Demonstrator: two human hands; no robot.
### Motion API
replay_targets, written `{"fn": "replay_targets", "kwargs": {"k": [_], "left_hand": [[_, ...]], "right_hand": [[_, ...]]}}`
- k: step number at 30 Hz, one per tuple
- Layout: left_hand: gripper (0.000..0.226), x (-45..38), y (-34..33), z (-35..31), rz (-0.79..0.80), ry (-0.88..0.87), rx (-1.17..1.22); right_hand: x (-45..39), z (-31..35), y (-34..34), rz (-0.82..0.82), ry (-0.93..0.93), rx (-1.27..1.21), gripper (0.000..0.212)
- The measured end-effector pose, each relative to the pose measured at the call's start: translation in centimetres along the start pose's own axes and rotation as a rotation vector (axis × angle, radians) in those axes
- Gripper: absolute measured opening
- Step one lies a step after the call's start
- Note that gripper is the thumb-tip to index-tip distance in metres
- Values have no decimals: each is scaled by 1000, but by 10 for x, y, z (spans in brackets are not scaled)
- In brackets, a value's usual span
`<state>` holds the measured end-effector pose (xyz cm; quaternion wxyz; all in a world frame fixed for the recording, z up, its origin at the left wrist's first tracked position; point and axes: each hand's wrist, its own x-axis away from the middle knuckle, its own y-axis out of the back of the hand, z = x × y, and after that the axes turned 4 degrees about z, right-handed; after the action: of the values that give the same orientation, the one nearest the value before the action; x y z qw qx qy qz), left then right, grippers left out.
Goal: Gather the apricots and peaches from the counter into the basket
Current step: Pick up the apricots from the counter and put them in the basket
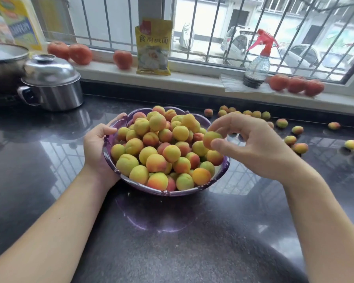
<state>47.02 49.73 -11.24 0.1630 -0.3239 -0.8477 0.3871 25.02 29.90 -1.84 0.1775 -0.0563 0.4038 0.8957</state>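
Purple basket (110, 158) is held at its rim by the left hand (96, 144). One apricot (209, 138) is pinched in the right hand's (251, 144) fingers (219, 144), just over the full pile. Loose fruit (290, 139) is left farther right on the bench (172, 231), nearer that hand.

Bare worktop (172, 242) lay open at six o'clock. A steel pot (53, 86) blocked ten o'clock; loose fruit (290, 139) cluttered two to three o'clock beside the heaped basket (166, 193).
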Motion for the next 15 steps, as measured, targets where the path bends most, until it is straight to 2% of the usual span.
{"fn": "replay_targets", "kwargs": {"k": [5, 15], "left_hand": [[46, -2, 1, 1, -24, -11, -4], [45, 1, 0, 0, -35, -12, -21]], "right_hand": [[1, 1, -11, 126, -23, 126, 17], [-5, -7, -17, 158, 9, 171, 23]]}}
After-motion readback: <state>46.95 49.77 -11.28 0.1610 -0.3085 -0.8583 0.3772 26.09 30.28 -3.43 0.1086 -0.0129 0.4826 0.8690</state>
